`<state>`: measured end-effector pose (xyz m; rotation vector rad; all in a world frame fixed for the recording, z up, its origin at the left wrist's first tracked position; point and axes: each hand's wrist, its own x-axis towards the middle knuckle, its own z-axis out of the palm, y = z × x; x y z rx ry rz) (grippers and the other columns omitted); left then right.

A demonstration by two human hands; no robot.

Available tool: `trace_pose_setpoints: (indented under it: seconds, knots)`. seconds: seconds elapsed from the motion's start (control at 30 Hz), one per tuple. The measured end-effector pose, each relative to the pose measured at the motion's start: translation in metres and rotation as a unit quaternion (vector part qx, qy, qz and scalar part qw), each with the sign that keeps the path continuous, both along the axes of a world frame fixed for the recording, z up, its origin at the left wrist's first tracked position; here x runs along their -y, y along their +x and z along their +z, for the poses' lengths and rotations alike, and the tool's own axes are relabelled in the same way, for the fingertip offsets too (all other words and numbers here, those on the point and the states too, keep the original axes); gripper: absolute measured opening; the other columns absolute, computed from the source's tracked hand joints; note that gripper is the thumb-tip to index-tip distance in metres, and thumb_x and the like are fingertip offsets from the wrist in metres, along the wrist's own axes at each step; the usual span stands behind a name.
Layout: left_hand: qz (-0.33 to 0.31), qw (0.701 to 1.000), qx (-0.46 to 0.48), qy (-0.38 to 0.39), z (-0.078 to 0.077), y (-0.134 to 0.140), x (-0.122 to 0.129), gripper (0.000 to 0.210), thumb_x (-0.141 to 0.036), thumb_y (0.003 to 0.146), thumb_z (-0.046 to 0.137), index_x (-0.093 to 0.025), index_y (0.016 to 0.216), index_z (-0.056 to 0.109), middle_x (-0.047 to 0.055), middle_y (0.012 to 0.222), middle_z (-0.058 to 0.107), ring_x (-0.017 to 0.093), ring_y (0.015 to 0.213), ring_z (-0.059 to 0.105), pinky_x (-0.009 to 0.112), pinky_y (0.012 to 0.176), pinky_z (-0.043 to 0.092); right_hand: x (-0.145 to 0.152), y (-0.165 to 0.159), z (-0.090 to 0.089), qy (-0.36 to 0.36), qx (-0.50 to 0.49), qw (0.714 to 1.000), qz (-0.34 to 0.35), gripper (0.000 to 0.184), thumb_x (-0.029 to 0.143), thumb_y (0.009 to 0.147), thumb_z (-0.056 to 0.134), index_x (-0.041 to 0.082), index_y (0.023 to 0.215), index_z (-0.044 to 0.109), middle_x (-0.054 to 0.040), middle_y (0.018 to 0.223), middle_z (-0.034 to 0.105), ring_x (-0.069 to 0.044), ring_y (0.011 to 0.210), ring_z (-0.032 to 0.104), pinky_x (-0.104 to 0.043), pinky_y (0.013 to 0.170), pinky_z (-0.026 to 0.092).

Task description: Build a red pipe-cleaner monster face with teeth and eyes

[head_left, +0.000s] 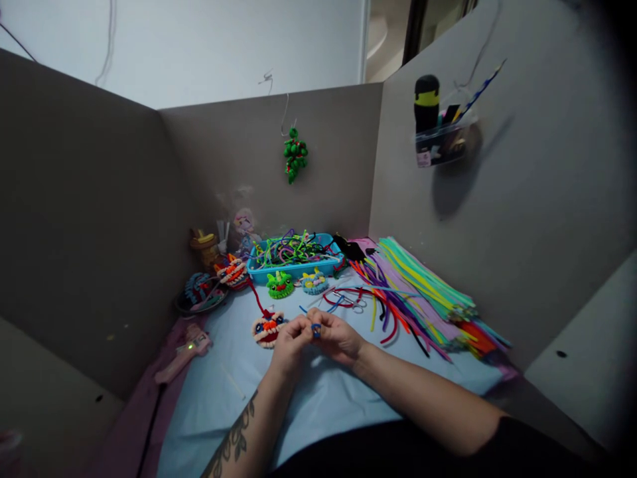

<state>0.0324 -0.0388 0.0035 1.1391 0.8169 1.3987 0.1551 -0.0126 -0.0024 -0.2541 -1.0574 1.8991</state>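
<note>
Above the light blue cloth, my hands meet with fingertips pinched together around a small piece of blue pipe cleaner point(316, 328), bent into a little loop. My left hand point(292, 340) grips it from the left, and my right hand point(339, 337) from the right. Just left of my left hand lies a red and cream pipe-cleaner lion-dance head point(267, 329) with blue eyes and a red stem. Behind my hands sit a green head point(280, 285) and a light blue and yellow one point(314, 282). Scissors point(355, 305) lie beyond my right hand among loose pipe cleaners.
A blue tray point(298, 269) of tangled pipe cleaners stands at the back. Bundles of straight pipe cleaners point(423, 285) cover the right side. A pink glue gun point(186, 352) and a dark bowl point(199, 305) are at left. Grey panels point(338, 159) enclose the table.
</note>
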Motion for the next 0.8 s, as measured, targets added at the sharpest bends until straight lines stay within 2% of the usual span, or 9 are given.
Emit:
trace_pose_setpoints:
  seconds: [0.07,0.17,0.27,0.33,0.4,0.5,0.67,0.8]
  knots:
    - [-0.004,1.000,0.003,-0.028,0.000,0.000,0.000,0.033,-0.038,0.060,0.073,-0.013,0.053,0.053,-0.003,0.053,0.044,0.009,0.055,0.038,0.021,0.055,0.029,-0.002,-0.001,-0.001,-0.015,0.003,1.000,-0.004,0.031,0.033,0.058,0.080,0.016,0.058,0.054,0.0014,0.072,0.043,-0.009,0.061,0.041,-0.022,0.058,0.035]
    - [0.031,0.995,0.019,-0.088,0.001,-0.002,-0.003,0.031,-0.039,0.058,0.074,-0.012,0.060,0.058,-0.005,0.050,0.040,0.005,0.047,0.030,0.020,0.048,0.022,-0.006,0.000,-0.003,-0.060,0.020,0.998,-0.004,0.029,0.036,0.058,0.080,0.017,0.066,0.059,0.0001,0.074,0.049,-0.010,0.063,0.045,-0.022,0.056,0.035]
    - [0.072,0.990,0.051,-0.112,0.000,-0.005,-0.006,0.035,-0.041,0.054,0.076,-0.012,0.067,0.061,-0.005,0.054,0.042,0.003,0.045,0.026,0.019,0.045,0.017,-0.011,0.001,-0.003,-0.075,0.052,0.995,-0.050,0.032,0.039,0.058,0.078,0.019,0.078,0.063,-0.0002,0.074,0.052,-0.011,0.064,0.045,-0.021,0.055,0.035]
    - [0.085,0.988,0.051,-0.114,-0.001,-0.006,-0.008,0.038,-0.043,0.054,0.076,-0.012,0.069,0.061,-0.006,0.054,0.041,0.002,0.044,0.026,0.019,0.045,0.017,-0.015,0.003,-0.003,-0.028,0.098,0.988,-0.118,0.029,0.038,0.061,0.076,0.019,0.078,0.064,0.0018,0.067,0.049,-0.010,0.058,0.041,-0.021,0.053,0.033]
    - [0.093,0.989,0.030,-0.112,-0.002,-0.007,-0.009,0.040,-0.045,0.055,0.076,-0.012,0.073,0.061,-0.007,0.053,0.039,0.002,0.043,0.027,0.019,0.045,0.016,-0.018,0.006,-0.003,0.051,0.145,0.971,-0.181,0.023,0.037,0.064,0.074,0.019,0.073,0.064,0.0027,0.063,0.048,-0.010,0.057,0.040,-0.023,0.054,0.033]
    - [0.099,0.990,-0.004,-0.101,-0.006,-0.008,-0.010,0.041,-0.048,0.058,0.073,-0.012,0.075,0.061,-0.007,0.053,0.038,0.002,0.043,0.027,0.019,0.045,0.016,-0.021,0.009,-0.003,0.141,0.177,0.947,-0.227,0.022,0.037,0.066,0.072,0.018,0.068,0.062,0.0009,0.068,0.051,-0.012,0.065,0.045,-0.026,0.063,0.037]
    - [0.097,0.991,-0.026,-0.084,-0.009,-0.007,-0.011,0.040,-0.048,0.060,0.072,-0.014,0.074,0.058,-0.008,0.054,0.038,0.003,0.044,0.027,0.018,0.044,0.017,-0.017,0.009,0.000,0.178,0.212,0.931,-0.236,0.023,0.038,0.069,0.069,0.017,0.066,0.059,0.0007,0.069,0.050,-0.013,0.067,0.046,-0.026,0.065,0.037]
    - [0.078,0.992,-0.031,-0.099,-0.004,-0.006,-0.008,0.037,-0.047,0.062,0.071,-0.014,0.075,0.058,-0.006,0.056,0.042,0.003,0.045,0.033,0.017,0.044,0.023,-0.014,0.009,0.005,0.193,0.240,0.916,-0.258,0.023,0.034,0.071,0.066,0.017,0.061,0.054,0.0014,0.067,0.048,-0.013,0.065,0.045,-0.026,0.064,0.037]
